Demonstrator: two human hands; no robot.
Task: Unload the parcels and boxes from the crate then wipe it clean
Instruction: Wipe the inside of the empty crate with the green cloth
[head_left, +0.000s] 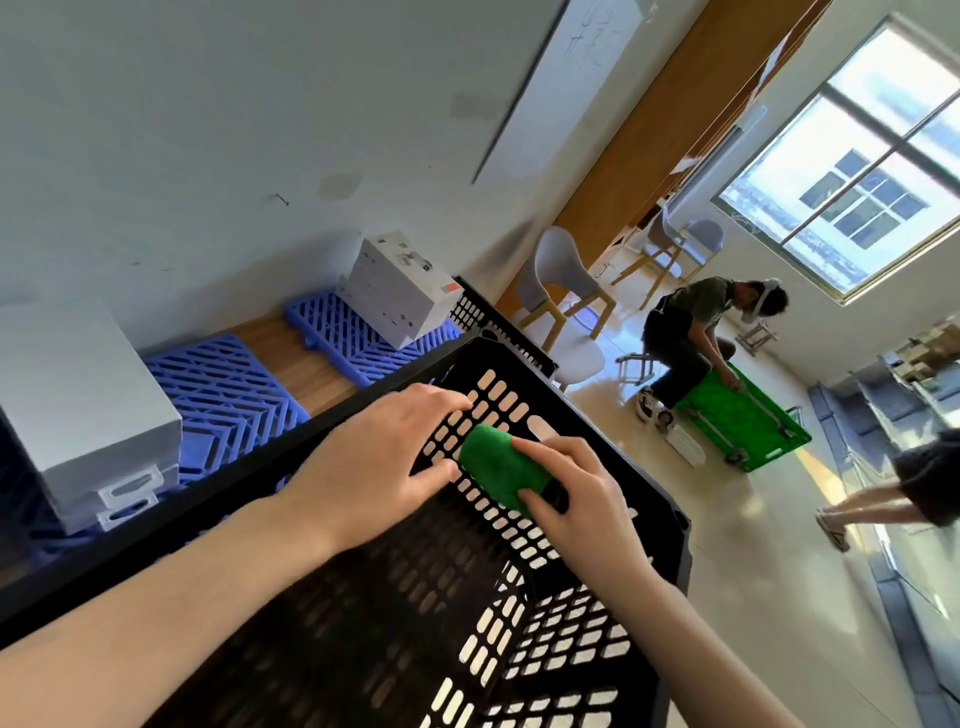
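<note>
A black perforated plastic crate (395, 613) fills the lower middle of the head view, tilted, and no parcels show inside it. My right hand (576, 499) grips a folded green cloth (493, 462) against the crate's slotted wall. My left hand (384, 457) lies beside it with fingers stretched out, touching the same wall and the cloth's edge. White boxes (400, 291) stand stacked on a blue pallet (358, 338) at the back. More white boxes (78, 405) sit at the left.
A second blue pallet (223, 384) lies on the floor by the white wall. Grey chairs (561, 291) stand behind the crate. A person (691, 332) crouches over a green crate (743, 421) to the right. Another person's legs (883, 499) show at the right edge.
</note>
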